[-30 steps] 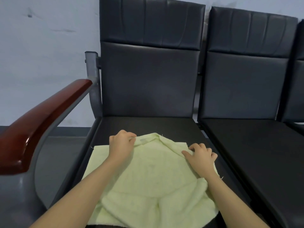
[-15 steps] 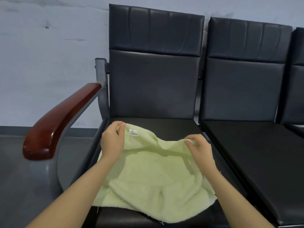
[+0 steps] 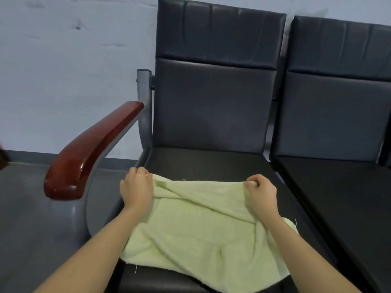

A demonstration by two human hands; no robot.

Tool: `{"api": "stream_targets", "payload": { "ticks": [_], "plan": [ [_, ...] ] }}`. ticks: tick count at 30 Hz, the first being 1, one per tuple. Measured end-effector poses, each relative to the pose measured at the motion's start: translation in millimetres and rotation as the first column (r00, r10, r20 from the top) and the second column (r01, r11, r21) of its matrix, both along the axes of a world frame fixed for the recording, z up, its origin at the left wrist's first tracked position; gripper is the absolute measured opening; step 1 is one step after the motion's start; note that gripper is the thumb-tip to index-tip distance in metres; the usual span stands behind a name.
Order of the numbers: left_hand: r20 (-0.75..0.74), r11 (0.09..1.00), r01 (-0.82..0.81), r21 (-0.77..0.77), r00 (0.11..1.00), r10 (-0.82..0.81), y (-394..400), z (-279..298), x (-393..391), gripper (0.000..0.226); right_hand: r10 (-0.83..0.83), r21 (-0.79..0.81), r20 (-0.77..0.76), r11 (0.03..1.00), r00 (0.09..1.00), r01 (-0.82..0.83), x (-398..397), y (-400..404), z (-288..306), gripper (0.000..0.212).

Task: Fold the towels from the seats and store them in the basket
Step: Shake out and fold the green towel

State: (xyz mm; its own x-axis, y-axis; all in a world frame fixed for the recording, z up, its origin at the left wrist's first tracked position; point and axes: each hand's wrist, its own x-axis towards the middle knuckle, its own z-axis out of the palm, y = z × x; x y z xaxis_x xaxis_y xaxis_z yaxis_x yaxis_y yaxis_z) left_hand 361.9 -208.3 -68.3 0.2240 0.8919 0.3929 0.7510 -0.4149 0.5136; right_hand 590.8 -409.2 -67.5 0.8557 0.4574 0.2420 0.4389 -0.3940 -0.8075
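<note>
Two hands hold one pale green towel (image 3: 203, 225) over the dark seat (image 3: 211, 163) of the leftmost chair. The left hand (image 3: 137, 188) has its fingers curled round the towel's far left corner; the right hand (image 3: 261, 192) pinches the far right corner, knuckles up. Between them the far edge is drawn fairly taut and lifted off the seat, while the rest sags toward the near edge and spills past the seat's front lip at lower right. Bare seat shows beyond the towel up to the backrest (image 3: 213, 102), and a dark strip shows in front at lower left. The neighbouring seat (image 3: 342, 197) lies just beside on the right.

The towel is soft, napped terry, creased in loose diagonal folds, with stray threads along its hem. Both chairs are padded in smooth black leatherette with stitched panels. A glossy reddish-brown wooden armrest (image 3: 93, 151) sits on a grey metal frame (image 3: 145, 106) to the left, before a pale wall (image 3: 63, 70) and grey floor (image 3: 27, 218).

The fingertips of both hands are hidden in the cloth, and the second chair is cut off at the right border.
</note>
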Motion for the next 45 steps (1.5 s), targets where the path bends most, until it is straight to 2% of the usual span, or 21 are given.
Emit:
{"api": "stream_targets", "payload": {
  "ticks": [4, 8, 11, 14, 18, 23, 26, 28, 30, 32, 34, 40, 45],
  "plan": [
    [-0.127, 0.999, -0.001, -0.034, 0.992, -0.003, 15.8, -8.2, 12.4, 0.017, -0.040, -0.027, 0.072, 0.999, 0.997, 0.042, 13.9, 13.0, -3.9, 0.008],
    [-0.221, 0.999, 0.027, -0.030, 0.975, -0.033, 20.0, -20.8, 13.6, 0.016, -0.035, -0.316, 0.151, 0.945, 0.988, 0.081, 23.3, 18.3, -19.5, 0.017],
    [-0.168, 0.998, 0.057, -0.006, 0.984, -0.057, 18.4, -21.5, 12.0, 0.017, 0.017, -0.445, 0.167, 0.894, 0.986, 0.060, 22.8, 21.0, -24.8, 0.036],
    [-0.193, 0.993, 0.118, -0.018, 0.974, -0.119, 13.9, -22.3, 12.8, 0.023, 0.054, -0.466, 0.164, 0.884, 0.985, 0.029, 19.7, 21.5, -25.6, 0.042],
    [-0.291, 0.989, 0.145, -0.025, 0.946, -0.146, 14.2, -23.7, 11.5, 0.023, 0.005, -0.467, 0.167, 0.881, 0.986, 0.075, 17.8, 16.8, -24.8, 0.039],
    [-0.332, 0.990, 0.075, -0.122, 0.937, -0.112, 10.8, -16.2, 9.2, 0.024, -0.034, -0.380, 0.137, 0.921, 0.990, 0.084, 12.7, 10.5, -21.6, 0.020],
    [-0.296, 0.988, 0.096, -0.117, 0.947, -0.127, 5.4, -14.4, 6.0, 0.019, -0.022, -0.306, 0.146, 0.950, 0.989, 0.067, 5.8, 2.8, -17.2, 0.012],
    [-0.224, 0.988, 0.139, -0.065, 0.963, -0.150, -1.3, -9.7, 0.4, 0.016, -0.012, -0.233, 0.161, 0.971, 0.987, 0.050, -0.5, -3.2, -11.2, 0.011],
    [-0.084, 0.982, 0.188, -0.017, 0.978, -0.189, -11.3, 2.9, -5.1, 0.018, -0.011, -0.164, 0.209, 0.985, 0.978, 0.046, -6.2, -9.0, -2.6, 0.012],
    [0.071, 0.976, 0.217, 0.002, 0.974, -0.216, -20.1, 22.2, -8.5, 0.020, -0.046, -0.120, 0.285, 0.989, 0.957, 0.083, -10.7, -12.7, 10.5, 0.014],
    [0.152, 0.972, 0.227, 0.052, 0.961, -0.233, -24.4, 42.8, -9.6, 0.020, -0.115, -0.079, 0.347, 0.985, 0.931, 0.152, -14.8, -14.5, 29.1, 0.018],
    [0.199, 0.939, 0.205, 0.275, 0.944, -0.264, -34.9, 110.8, -6.1, 0.023, -0.228, 0.050, 0.415, 0.972, 0.881, 0.228, -21.5, -27.9, 99.7, 0.018],
    [0.235, 0.905, 0.170, 0.390, 0.932, -0.277, -41.0, 165.0, -7.0, 0.023, -0.283, 0.173, 0.451, 0.958, 0.847, 0.228, -29.8, -45.8, 159.7, 0.019]
  ]
}}
